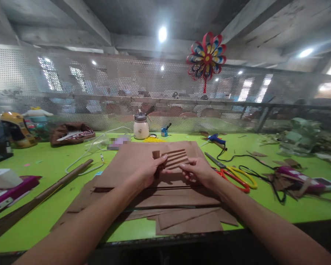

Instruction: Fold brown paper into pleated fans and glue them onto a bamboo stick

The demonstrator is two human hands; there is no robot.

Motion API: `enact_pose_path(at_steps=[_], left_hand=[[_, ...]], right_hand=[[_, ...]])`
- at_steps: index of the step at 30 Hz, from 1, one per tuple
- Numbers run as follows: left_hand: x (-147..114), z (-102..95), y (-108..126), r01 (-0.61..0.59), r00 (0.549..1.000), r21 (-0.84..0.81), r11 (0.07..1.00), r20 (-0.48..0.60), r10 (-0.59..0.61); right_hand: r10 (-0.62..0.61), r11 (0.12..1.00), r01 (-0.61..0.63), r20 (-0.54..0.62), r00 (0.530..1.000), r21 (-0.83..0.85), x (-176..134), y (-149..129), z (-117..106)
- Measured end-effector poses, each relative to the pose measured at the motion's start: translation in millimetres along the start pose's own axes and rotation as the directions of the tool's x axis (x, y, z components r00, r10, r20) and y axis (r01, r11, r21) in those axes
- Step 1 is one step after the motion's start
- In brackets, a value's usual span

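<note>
Over a stack of brown kraft paper sheets [127, 165], both hands hold a small fan of brown paper strips [176, 159], with lighter gaps showing between them. My left hand [151, 171] is closed on the left end of the strips, its thumb on top; a short bunch of brown paper ends [156, 154] sticks up beside that thumb. At the other end, my right hand [197, 171] pinches the strips between thumb and fingers. Whether the strips are joined to one another I cannot tell. Scissors [231, 175] with red and yellow handles lie right of the stack.
A blue glue gun [217, 140] with a black cord lies behind the scissors. Purple power strips [300, 178] sit on either side. A long brown roll [57, 184] and a white cable lie left. At the back stand a jar [141, 127] and small blue bottle [164, 131].
</note>
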State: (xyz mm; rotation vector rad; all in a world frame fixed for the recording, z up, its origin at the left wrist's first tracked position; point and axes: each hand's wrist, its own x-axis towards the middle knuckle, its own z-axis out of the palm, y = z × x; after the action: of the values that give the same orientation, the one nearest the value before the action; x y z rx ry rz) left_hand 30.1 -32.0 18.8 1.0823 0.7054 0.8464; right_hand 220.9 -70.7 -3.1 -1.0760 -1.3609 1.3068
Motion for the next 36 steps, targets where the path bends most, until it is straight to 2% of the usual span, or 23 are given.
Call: enact_pose_path(at_steps=[5,10,13,16,19,23,26,29,31,33,36], left_hand=[[1.7,0.6,-1.6,-0.01,1.0,-0.043,0.999,-0.015,0.01],[7.8,-4.6,-5.8,-0.058,0.997,-0.085,0.995,-0.051,0.054],[11.1,-8.5,-5.2,-0.108,0.991,-0.11,0.988,-0.094,0.098],[12.6,-10.4,-2.8,-0.11,0.987,-0.13,0.985,-0.133,0.093],[13.1,-10.8,-2.1,-0.096,0.986,-0.137,0.986,-0.148,0.075],[12.1,-9.6,-3.3,-0.013,0.987,-0.138,0.99,-0.162,-0.01],[10.0,-7.5,-3.6,0.046,0.981,-0.148,0.988,-0.178,-0.072],[9.1,-6.5,-4.1,0.028,0.981,-0.188,0.982,-0.182,-0.063],[9.5,-6.7,-4.6,-0.003,0.983,-0.218,0.976,-0.177,-0.037],[9.7,-7.1,-4.6,-0.025,0.985,-0.238,0.971,-0.173,-0.017],[8.6,-6.9,-3.2,-0.028,0.988,-0.254,0.967,-0.156,-0.012]], right_hand=[[-0.015,1.0,0.015,-0.007,1.0,-0.026,1.9,-1.1,-4.1],[-0.089,0.996,0.084,-0.164,0.982,-0.038,2.5,-11.1,-19.8],[-0.149,0.974,0.087,-0.301,0.942,-0.211,7.8,-14.2,-39.7],[-0.182,0.905,0.006,-0.374,0.909,-0.425,14.4,-16.3,-68.3],[-0.168,0.803,-0.123,-0.418,0.893,-0.584,12.5,-18.7,-101.2],[-0.127,0.517,-0.321,-0.441,0.888,-0.794,-11.3,-16.1,-135.4],[-0.074,0.305,-0.383,-0.423,0.903,-0.872,-33.8,-10.2,-146.8],[-0.049,0.163,-0.379,-0.391,0.919,-0.911,-47.9,-7.0,-149.0],[-0.03,0.103,-0.36,-0.365,0.931,-0.927,-52.2,-6.7,-148.1],[0.01,0.085,-0.32,-0.321,0.947,-0.943,-54.2,-6.3,-147.2],[0.086,0.155,-0.314,-0.304,0.949,-0.937,-54.6,-3.9,-147.1]])
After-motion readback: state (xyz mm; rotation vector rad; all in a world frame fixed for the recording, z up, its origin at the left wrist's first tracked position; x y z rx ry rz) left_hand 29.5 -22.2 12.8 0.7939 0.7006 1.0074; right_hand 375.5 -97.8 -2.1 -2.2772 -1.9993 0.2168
